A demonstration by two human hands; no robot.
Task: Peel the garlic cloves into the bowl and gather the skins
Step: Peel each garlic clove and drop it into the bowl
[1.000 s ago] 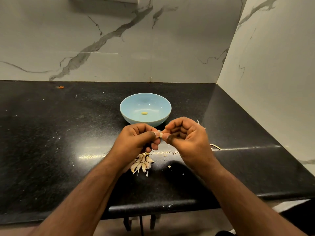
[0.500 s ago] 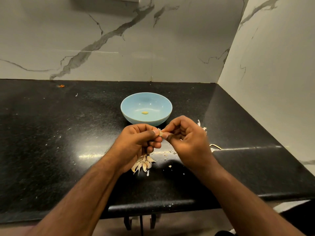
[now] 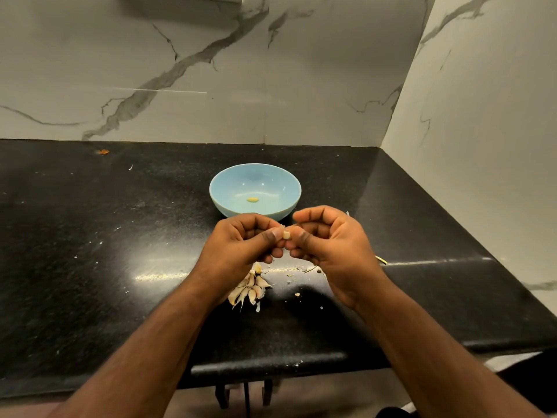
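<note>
**Garlic peel: one clove in bowl, one in hand**

Blue bowl (image 3: 232, 188), mid-countertop (image 3: 90, 267): 1 peeled clove (image 3: 253, 199). Left hand (image 3: 241, 245) and right hand (image 3: 328, 245), fingers curled, pinch 1 garlic clove (image 3: 286, 235) between them just in front of bowl. Unpeeled clove pile (image 3: 250, 289) beneath left hand, toward front edge; count unclear.

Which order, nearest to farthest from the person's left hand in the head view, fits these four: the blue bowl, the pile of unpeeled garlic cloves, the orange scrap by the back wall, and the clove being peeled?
1. Clove being peeled: pinched at the left hand's fingertips.
2. Pile of unpeeled garlic cloves: just below the hand.
3. Blue bowl: behind the hands, centre.
4. Orange scrap: far back left.
</note>
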